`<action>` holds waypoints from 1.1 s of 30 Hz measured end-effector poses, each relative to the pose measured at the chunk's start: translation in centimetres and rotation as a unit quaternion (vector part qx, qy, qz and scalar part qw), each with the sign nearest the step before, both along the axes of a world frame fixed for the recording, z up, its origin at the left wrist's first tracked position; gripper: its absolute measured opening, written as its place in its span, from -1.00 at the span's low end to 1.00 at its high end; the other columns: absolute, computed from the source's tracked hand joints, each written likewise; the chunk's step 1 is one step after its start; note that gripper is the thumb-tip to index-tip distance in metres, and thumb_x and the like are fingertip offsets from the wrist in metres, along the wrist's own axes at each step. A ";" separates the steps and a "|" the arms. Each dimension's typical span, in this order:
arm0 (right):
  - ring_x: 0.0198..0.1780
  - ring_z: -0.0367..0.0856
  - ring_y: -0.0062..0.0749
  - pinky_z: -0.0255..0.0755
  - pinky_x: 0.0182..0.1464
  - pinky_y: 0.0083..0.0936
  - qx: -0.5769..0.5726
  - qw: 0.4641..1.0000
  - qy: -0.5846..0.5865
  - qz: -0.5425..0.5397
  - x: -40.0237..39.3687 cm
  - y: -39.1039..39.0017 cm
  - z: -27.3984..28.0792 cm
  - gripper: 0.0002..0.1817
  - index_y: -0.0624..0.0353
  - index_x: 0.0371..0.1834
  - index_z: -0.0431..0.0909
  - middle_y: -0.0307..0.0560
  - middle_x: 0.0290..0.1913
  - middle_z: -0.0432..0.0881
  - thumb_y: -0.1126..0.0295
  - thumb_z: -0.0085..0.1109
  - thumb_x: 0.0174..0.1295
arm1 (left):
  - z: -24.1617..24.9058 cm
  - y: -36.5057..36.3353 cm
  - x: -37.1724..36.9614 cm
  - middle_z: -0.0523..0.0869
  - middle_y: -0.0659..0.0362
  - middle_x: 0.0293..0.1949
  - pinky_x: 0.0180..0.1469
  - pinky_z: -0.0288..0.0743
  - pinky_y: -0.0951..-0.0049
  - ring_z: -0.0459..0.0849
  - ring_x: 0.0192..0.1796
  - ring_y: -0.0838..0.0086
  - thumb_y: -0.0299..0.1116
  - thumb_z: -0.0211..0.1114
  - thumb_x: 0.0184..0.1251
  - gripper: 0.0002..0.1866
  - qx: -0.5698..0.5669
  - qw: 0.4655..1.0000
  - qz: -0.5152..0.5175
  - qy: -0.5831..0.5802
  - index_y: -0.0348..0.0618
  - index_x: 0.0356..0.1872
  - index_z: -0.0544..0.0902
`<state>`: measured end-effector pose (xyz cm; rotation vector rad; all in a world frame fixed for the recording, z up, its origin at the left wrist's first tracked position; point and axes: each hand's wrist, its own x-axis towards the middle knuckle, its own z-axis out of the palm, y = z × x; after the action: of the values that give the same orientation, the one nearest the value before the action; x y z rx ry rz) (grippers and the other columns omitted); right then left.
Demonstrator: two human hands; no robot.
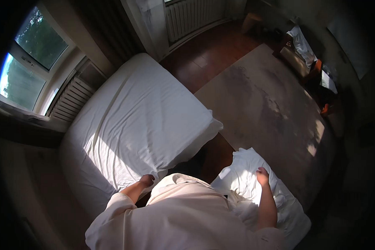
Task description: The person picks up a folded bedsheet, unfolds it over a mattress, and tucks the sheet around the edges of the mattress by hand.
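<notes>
A white fitted sheet (146,108) covers the mattress on the left, with creases running along it. At the mattress's near edge, my left hand (147,180) is closed on the sheet, which bunches beside the fingers. My right hand (262,176) is over a crumpled white heap of bedding (246,164) on the right. Its fingers are curled; whether they grip any cloth is hidden. The heap spreads under my right forearm, partly in sunlight.
A window (33,62) and a radiator (73,98) line the left wall. A patterned rug (254,96) lies on the brown floor (196,62). Along the right wall stands furniture with white cloth (302,46) draped on it.
</notes>
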<state>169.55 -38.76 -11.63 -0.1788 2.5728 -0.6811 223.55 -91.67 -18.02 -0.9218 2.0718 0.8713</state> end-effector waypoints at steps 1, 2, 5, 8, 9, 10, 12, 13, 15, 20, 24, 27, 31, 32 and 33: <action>-0.08 0.75 -0.12 0.58 0.04 -0.31 0.034 0.999 -0.005 -0.024 -1.3 2.3 -0.4 -0.61 0.18 0.09 0.63 0.09 -0.17 0.77 0.27 0.23 0.23 | -1.2 -1.6 -2.4 0.77 -0.03 0.02 0.21 0.58 0.19 0.71 0.11 0.08 -0.28 0.31 0.14 -0.64 -0.025 1.000 0.004 0.001 -0.01 -0.01 0.76; -0.16 0.77 -0.18 0.62 -0.06 -0.31 0.053 0.998 -0.003 -0.036 -2.2 5.8 -2.4 -0.61 0.21 0.08 0.63 0.08 -0.18 0.77 0.29 0.25 0.21 | -1.8 -2.4 -4.8 0.76 -0.03 0.04 0.22 0.57 0.19 0.70 0.13 0.08 -0.27 0.31 0.15 -0.63 -0.046 0.999 0.007 -0.002 -0.04 0.00 0.76; -0.57 0.65 -0.28 0.51 -0.56 -0.32 0.027 0.994 -0.063 -0.081 -3.7 19.8 -14.3 -0.68 0.24 -0.02 0.60 0.02 -0.41 0.70 0.38 0.26 0.17 | 1.2 -6.2 -16.5 0.74 -0.07 0.07 0.25 0.56 0.18 0.67 0.17 0.05 -0.22 0.30 0.18 -0.61 -0.058 0.997 0.042 0.032 -0.11 0.01 0.74; -0.31 0.76 -0.23 0.64 -0.20 -0.34 0.073 0.956 -0.217 -0.185 -1.8 15.5 -5.0 -0.65 0.22 -0.05 0.68 0.04 -0.29 0.77 0.30 0.39 0.12 | 3.7 -8.9 -28.6 0.72 -0.10 0.10 0.24 0.55 0.14 0.66 0.16 0.01 -0.19 0.30 0.20 -0.62 -0.083 0.990 0.048 0.101 -0.15 -0.02 0.75; -0.34 0.76 -0.25 0.64 -0.22 -0.36 0.093 0.957 -0.229 -0.151 -1.9 14.9 -3.8 -0.63 0.23 -0.05 0.68 0.03 -0.29 0.77 0.30 0.41 0.11 | 4.4 -10.0 -32.8 0.70 -0.10 0.12 0.24 0.55 0.13 0.66 0.15 0.01 -0.20 0.30 0.21 -0.64 -0.090 0.987 0.032 0.130 -0.16 -0.03 0.75; -0.27 0.74 -0.23 0.62 -0.16 -0.33 0.103 0.957 -0.241 -0.122 -3.1 13.4 -2.5 -0.63 0.22 -0.03 0.68 0.01 -0.24 0.77 0.26 0.38 0.14 | 5.1 -10.8 -36.7 0.69 -0.10 0.14 0.23 0.54 0.12 0.65 0.15 0.00 -0.22 0.29 0.22 -0.66 -0.097 0.982 0.019 0.160 -0.17 -0.05 0.75; -0.14 0.72 -0.20 0.58 -0.05 -0.28 0.118 0.953 -0.274 -0.049 -8.0 9.0 -0.9 -0.61 0.18 0.01 0.68 -0.05 -0.14 0.76 0.19 0.32 0.20 | 5.9 -11.8 -43.8 0.73 -0.11 0.05 0.18 0.56 0.09 0.68 0.07 -0.02 -0.18 0.27 0.26 -0.67 -0.112 0.969 0.028 0.217 -0.19 -0.12 0.77; -0.07 0.71 -0.19 0.56 0.01 -0.26 0.127 0.948 -0.292 -0.016 -10.9 6.9 -0.1 -0.60 0.16 0.02 0.68 -0.08 -0.09 0.76 0.15 0.30 0.22 | 6.3 -12.4 -47.2 0.75 -0.12 0.01 0.15 0.57 0.08 0.69 0.03 -0.02 -0.16 0.25 0.27 -0.66 -0.121 0.961 0.033 0.245 -0.21 -0.16 0.78; 0.06 0.68 -0.15 0.53 0.12 -0.21 0.153 0.932 -0.323 0.052 -17.8 2.7 1.7 -0.58 0.13 0.06 0.69 -0.13 0.01 0.76 0.08 0.24 0.28 | 7.5 -12.6 -53.3 0.76 -0.14 -0.12 0.10 0.58 0.04 0.71 -0.06 -0.05 -0.11 0.21 0.30 -0.62 -0.103 0.981 0.053 0.155 -0.24 -0.26 0.78; -0.04 0.74 -0.17 0.59 -0.03 -0.29 0.090 0.982 -0.138 0.095 -43.2 -1.4 -2.1 -0.56 0.22 0.15 0.61 0.08 -0.05 0.75 0.25 0.29 0.25 | 4.6 -9.0 -61.5 0.76 -0.18 -0.28 0.02 0.58 0.00 0.72 -0.14 -0.11 0.02 0.09 0.40 -0.49 -0.082 0.980 0.167 0.069 -0.26 -0.40 0.76; -0.02 0.73 -0.11 0.56 0.05 -0.23 -0.027 0.994 -0.094 0.043 -65.0 -9.8 1.4 -0.62 0.24 0.08 0.64 0.07 -0.08 0.76 0.27 0.25 0.26 | 2.6 -2.7 -63.3 0.75 -0.14 0.00 0.20 0.52 0.00 0.68 0.09 -0.06 0.01 0.08 0.48 -0.53 0.044 0.995 0.087 -0.029 -0.17 -0.15 0.78; -0.33 0.71 -0.35 0.58 -0.24 -0.41 0.033 0.982 0.071 0.172 -77.9 -15.1 0.2 -0.63 0.30 0.08 0.60 -0.02 -0.26 0.73 0.35 0.23 0.24 | 2.5 1.4 -65.3 0.77 -0.10 -0.05 0.11 0.57 0.07 0.71 0.04 -0.02 -0.11 0.20 0.38 -0.68 0.026 0.985 0.168 0.001 -0.12 -0.18 0.75; -0.34 0.70 -0.41 0.56 -0.34 -0.47 0.010 0.980 0.042 0.194 -89.3 -26.2 -6.2 -0.69 0.27 0.04 0.59 -0.04 -0.26 0.72 0.37 0.19 0.26 | 3.1 2.7 -67.9 0.79 -0.05 -0.16 -0.01 0.59 0.13 0.74 -0.07 0.04 -0.19 0.30 0.21 -0.79 0.062 0.959 0.275 0.031 -0.08 -0.27 0.72; -0.33 0.70 -0.43 0.54 -0.36 -0.48 -0.009 0.985 -0.028 0.168 -88.6 -31.6 -4.5 -0.69 0.26 0.04 0.58 -0.05 -0.25 0.71 0.37 0.19 0.27 | 2.1 2.6 -68.3 0.79 -0.03 -0.16 -0.01 0.59 0.13 0.74 -0.07 0.05 -0.20 0.30 0.21 -0.79 0.056 0.952 0.299 0.020 -0.07 -0.26 0.72; -0.33 0.69 -0.45 0.53 -0.39 -0.50 -0.022 0.986 -0.096 0.138 -87.0 -35.7 -2.8 -0.68 0.26 0.05 0.57 -0.07 -0.24 0.70 0.36 0.18 0.28 | 0.8 2.4 -69.0 0.79 -0.02 -0.16 -0.01 0.60 0.14 0.74 -0.07 0.06 -0.22 0.29 0.20 -0.80 0.051 0.945 0.322 0.010 -0.06 -0.26 0.72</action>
<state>82.60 -74.50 -14.42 -0.4531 2.2931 -0.6190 154.51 -89.31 -17.20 -1.5724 1.7255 1.3048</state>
